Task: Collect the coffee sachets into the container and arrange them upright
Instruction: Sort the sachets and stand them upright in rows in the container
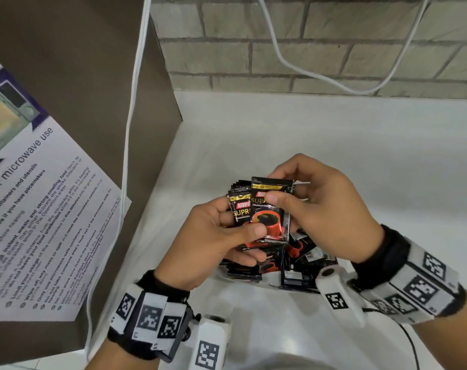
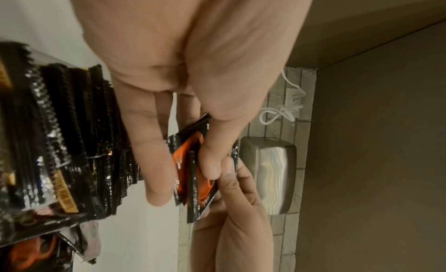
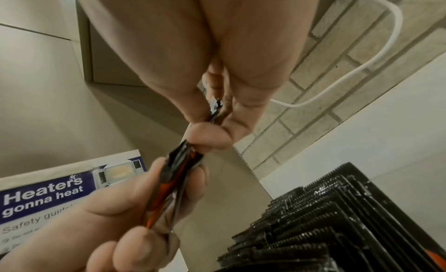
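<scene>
Both hands hold a small bundle of black coffee sachets [image 1: 264, 214] printed with a red cup, above the container. My left hand [image 1: 243, 233] grips the bundle's lower left, thumb on the front. My right hand [image 1: 280, 188] pinches the front sachet near its top, thumb on the print. Seen edge-on, the bundle [image 2: 193, 173] [image 3: 178, 173] sits between the fingers of both hands. Below, the white container [image 1: 269, 283] holds more sachets [image 1: 296, 260]. Many of them stand on edge in a row [image 2: 65, 138] [image 3: 325, 219], and a few lie loose. The hands hide most of the container.
A brown panel on the left carries a microwave-use poster [image 1: 40, 209]. A white cable [image 1: 131, 129] hangs along its edge. Behind the white counter [image 1: 333, 134] is a brick wall [image 1: 307, 44] with another looped cable. A shiny metal box [image 2: 270, 173] hangs on that wall.
</scene>
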A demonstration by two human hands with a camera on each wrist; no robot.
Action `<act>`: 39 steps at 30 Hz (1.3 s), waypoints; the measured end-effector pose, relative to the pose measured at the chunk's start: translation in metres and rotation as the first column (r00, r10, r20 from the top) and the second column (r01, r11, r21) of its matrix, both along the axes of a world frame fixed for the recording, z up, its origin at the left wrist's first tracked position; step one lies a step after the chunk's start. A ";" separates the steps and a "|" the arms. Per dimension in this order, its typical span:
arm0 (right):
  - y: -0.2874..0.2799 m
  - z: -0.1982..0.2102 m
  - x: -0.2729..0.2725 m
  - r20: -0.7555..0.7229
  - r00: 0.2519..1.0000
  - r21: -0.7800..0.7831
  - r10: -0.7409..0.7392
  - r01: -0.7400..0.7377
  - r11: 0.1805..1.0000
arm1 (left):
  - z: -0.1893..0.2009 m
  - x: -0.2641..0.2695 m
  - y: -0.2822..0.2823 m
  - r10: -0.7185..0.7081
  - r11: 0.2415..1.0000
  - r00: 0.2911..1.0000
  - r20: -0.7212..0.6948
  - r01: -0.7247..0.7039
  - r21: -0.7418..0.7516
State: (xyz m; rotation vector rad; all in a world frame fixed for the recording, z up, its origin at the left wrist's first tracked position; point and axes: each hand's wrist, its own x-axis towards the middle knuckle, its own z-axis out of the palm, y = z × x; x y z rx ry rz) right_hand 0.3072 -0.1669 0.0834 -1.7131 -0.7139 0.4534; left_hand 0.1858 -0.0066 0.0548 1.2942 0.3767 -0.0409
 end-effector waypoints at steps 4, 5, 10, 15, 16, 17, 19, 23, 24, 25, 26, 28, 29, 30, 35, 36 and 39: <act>-0.003 0.001 0.003 -0.034 0.998 0.006 -0.048 0.048 0.999 | -0.002 -0.001 0.002 -0.020 0.998 1.000 0.015 0.021 -0.062; -0.004 0.001 0.004 -0.049 0.998 -0.007 -0.045 0.045 0.999 | -0.003 -0.002 0.003 -0.019 0.998 1.000 0.014 0.020 -0.059; -0.012 -0.002 0.013 0.023 0.998 -0.091 -0.061 0.063 0.994 | -0.008 -0.001 0.007 0.055 0.998 0.998 0.005 -0.055 -0.014; -0.028 -0.002 0.018 0.068 0.996 -0.165 0.054 -0.043 0.985 | -0.011 0.000 0.018 0.200 0.979 0.980 0.017 -0.199 -0.031; -0.030 -0.002 0.017 0.041 0.994 -0.192 0.097 -0.087 0.978 | -0.011 0.000 0.020 0.216 0.976 0.976 0.020 -0.215 -0.040; -0.032 -0.004 0.015 0.027 0.991 -0.225 0.133 -0.123 0.967 | -0.011 0.000 0.022 0.225 0.974 0.974 0.022 -0.224 -0.047; -0.034 -0.013 0.008 0.036 0.985 -0.290 0.169 -0.152 0.945 | -0.012 0.000 0.022 0.226 0.973 0.974 0.023 -0.224 -0.051; -0.031 -0.030 -0.005 0.072 0.979 -0.334 0.190 -0.155 0.930 | -0.014 0.000 0.020 0.200 0.978 0.979 0.026 -0.199 -0.060; -0.031 -0.033 -0.007 0.082 0.976 -0.341 0.201 -0.162 0.926 | -0.014 0.000 0.019 0.194 0.979 0.981 0.026 -0.193 -0.061; -0.030 -0.034 -0.008 0.097 0.972 -0.351 0.212 -0.166 0.922 | -0.014 -0.001 0.019 0.191 0.980 0.981 0.025 -0.190 -0.060; -0.029 -0.034 -0.008 0.116 0.969 -0.365 0.220 -0.165 0.917 | -0.014 -0.001 0.019 0.191 0.980 0.981 0.024 -0.189 -0.059; -0.028 -0.035 -0.010 0.147 0.959 -0.394 0.242 -0.168 0.904 | -0.013 -0.002 0.021 0.193 0.980 0.981 0.023 -0.191 -0.058; -0.027 -0.035 -0.010 0.160 0.953 -0.411 0.257 -0.173 0.895 | -0.013 -0.002 0.021 0.193 0.980 0.981 0.023 -0.192 -0.058; -0.027 -0.037 -0.011 0.175 0.945 -0.431 0.276 -0.178 0.885 | -0.012 -0.002 0.021 0.193 0.980 0.981 0.023 -0.191 -0.056; -0.025 -0.045 -0.012 0.266 0.898 -0.540 0.350 -0.162 0.826 | -0.012 -0.003 0.021 0.192 0.980 0.981 0.030 -0.190 -0.059; -0.025 -0.046 -0.011 0.271 0.899 -0.556 0.345 -0.146 0.818 | -0.013 -0.003 0.021 0.193 0.980 0.981 0.031 -0.191 -0.062; -0.022 -0.044 -0.011 0.281 0.900 -0.589 0.332 -0.111 0.800 | -0.014 -0.003 0.020 0.198 0.978 0.980 0.025 -0.196 -0.068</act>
